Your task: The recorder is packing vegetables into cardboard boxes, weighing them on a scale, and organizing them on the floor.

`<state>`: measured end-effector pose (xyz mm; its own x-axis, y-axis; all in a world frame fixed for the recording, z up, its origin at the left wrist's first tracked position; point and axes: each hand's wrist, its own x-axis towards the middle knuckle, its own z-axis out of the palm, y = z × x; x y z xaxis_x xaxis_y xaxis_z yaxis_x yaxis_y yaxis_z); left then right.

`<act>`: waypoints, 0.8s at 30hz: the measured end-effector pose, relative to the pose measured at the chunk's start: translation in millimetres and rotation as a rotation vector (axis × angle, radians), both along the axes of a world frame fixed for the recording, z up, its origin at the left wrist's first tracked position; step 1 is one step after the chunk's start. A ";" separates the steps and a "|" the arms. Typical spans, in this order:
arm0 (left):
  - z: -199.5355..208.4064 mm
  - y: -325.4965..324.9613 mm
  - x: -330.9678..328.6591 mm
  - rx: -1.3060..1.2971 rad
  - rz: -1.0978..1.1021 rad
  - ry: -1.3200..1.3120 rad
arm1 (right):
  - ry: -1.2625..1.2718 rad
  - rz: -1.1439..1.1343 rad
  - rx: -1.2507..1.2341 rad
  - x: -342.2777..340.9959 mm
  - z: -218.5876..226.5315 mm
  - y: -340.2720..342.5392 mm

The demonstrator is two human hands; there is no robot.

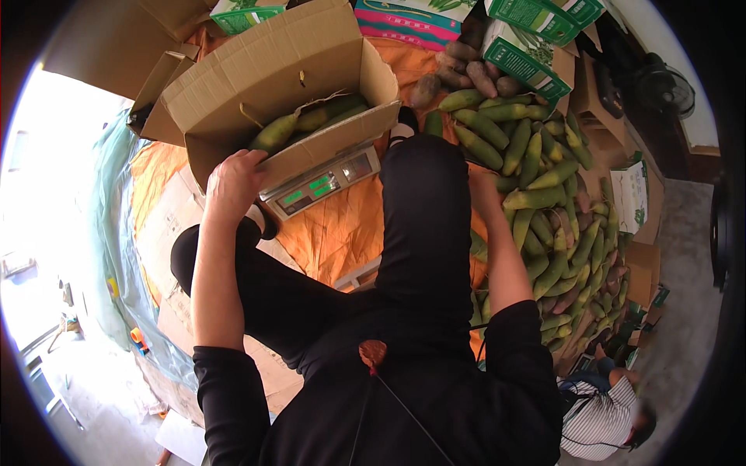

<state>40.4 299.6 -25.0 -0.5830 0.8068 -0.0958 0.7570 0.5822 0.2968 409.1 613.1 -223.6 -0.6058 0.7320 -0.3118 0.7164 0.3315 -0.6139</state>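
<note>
An open cardboard box (334, 147) rests on a digital scale (322, 184) with lit green displays. Several green radishes lie inside, the nearest radish (276, 133) slanting up at the left. Around the box's front rim, near its left corner, my left hand (235, 180) is closed, its fingertips by that radish's end. Over on the right, my right hand (483, 194) is at the edge of a big heap of green radishes (536, 167). My knee and the radishes hide most of its fingers, so what it holds cannot be made out.
Reddish-brown tubers (482, 78) lie behind and among the radishes. Green printed cartons (528, 58) and a pink-and-blue carton (408, 27) stand at the back. Orange cloth (334, 241) and flattened cardboard (190, 241) cover the floor. Another person (598, 415) is at lower right; a fan (664, 89) stands far right.
</note>
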 end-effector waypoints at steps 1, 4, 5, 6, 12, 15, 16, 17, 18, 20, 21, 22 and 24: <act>1.3 -7.9 -1.5 -0.008 0.016 0.007 | 0.010 0.021 -0.021 -5.9 -4.1 -20.1; 6.1 -17.1 -1.8 -0.016 0.047 0.021 | 0.051 0.064 -0.070 4.7 -25.5 -61.5; 4.8 -7.6 -0.9 0.011 0.013 0.003 | 0.189 0.098 -0.117 32.3 -58.8 -56.1; 0.7 8.9 1.1 0.046 -0.022 -0.033 | 0.204 -0.100 -0.087 70.9 -100.3 -48.9; 1.8 -24.4 -7.2 0.019 0.013 -0.002 | -0.119 0.071 -0.164 16.6 -58.6 -89.3; 0.4 -8.3 -0.4 0.053 -0.025 -0.042 | -0.128 0.104 -0.062 42.6 -72.5 -80.9; 0.4 -5.7 0.1 0.033 -0.017 -0.041 | -0.121 0.072 -0.040 48.4 -80.2 -80.0; -0.1 -2.2 0.4 0.012 -0.005 -0.038 | -0.125 0.058 -0.042 55.1 -87.2 -76.7; -0.1 -0.7 -0.3 0.014 0.005 -0.053 | -0.082 0.040 -0.134 55.2 -91.4 -73.2; -6.4 1.8 -0.2 0.039 -0.011 -0.052 | -0.038 0.023 -0.233 58.2 -98.4 -68.3; -7.8 -0.4 -1.1 0.064 -0.016 -0.046 | -0.024 -0.148 -0.318 54.7 -97.2 -67.1; -7.4 -1.9 -1.4 0.053 -0.006 -0.042 | -0.014 -0.320 -0.402 49.0 -97.1 -66.8; -5.3 -1.8 0.3 0.058 0.008 -0.047 | -0.065 -0.275 -0.359 36.8 -100.6 -62.6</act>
